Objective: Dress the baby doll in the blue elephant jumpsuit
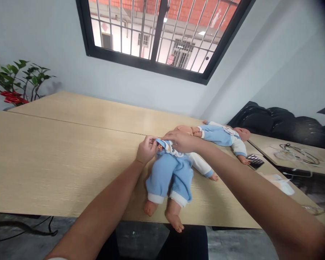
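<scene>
A baby doll (165,173) in a white top and blue trousers lies on its back at the table's near edge, feet towards me. My left hand (147,150) is closed in a pinch on the blue cuff (159,141) of its sleeve, with the doll's small hand showing beside my fingers. Over the doll's upper chest, my right hand (180,141) is closed, thumb and fingers on the same sleeve's white cloth. It partly covers the doll's head (183,128). The doll's other arm (200,165) stretches out to the right.
A second, similarly dressed doll (219,135) lies at the back right. Near its hand is a dark patterned card or box (255,161). Clear tubing and cables (298,153) lie on the right-hand table. A potted plant (24,79) stands at the left, below a barred window (151,63).
</scene>
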